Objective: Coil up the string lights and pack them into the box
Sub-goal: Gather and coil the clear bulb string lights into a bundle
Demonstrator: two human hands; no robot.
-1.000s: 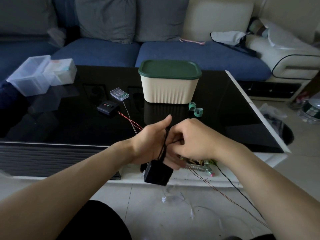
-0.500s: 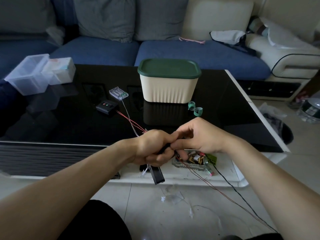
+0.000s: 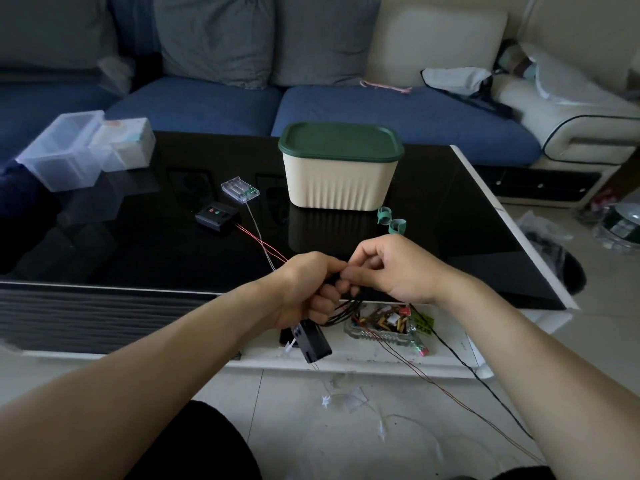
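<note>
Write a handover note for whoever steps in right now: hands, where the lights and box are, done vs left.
Left hand: grips the black wire coil, with the black battery pack hanging below it.
Right hand: pinches the wire at the coil.
Black wire tail trails off the table edge to the floor.
Clear battery pack and black controller lie on the table, their wires uncoiled.
Box: lid on, nothing packed.
Left: finish this coil, coil the other strings, open the box, pack.

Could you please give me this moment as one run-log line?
left hand: grips black wire coil | right hand: pinches wire | battery pack: hangs below | box: lid on
</note>
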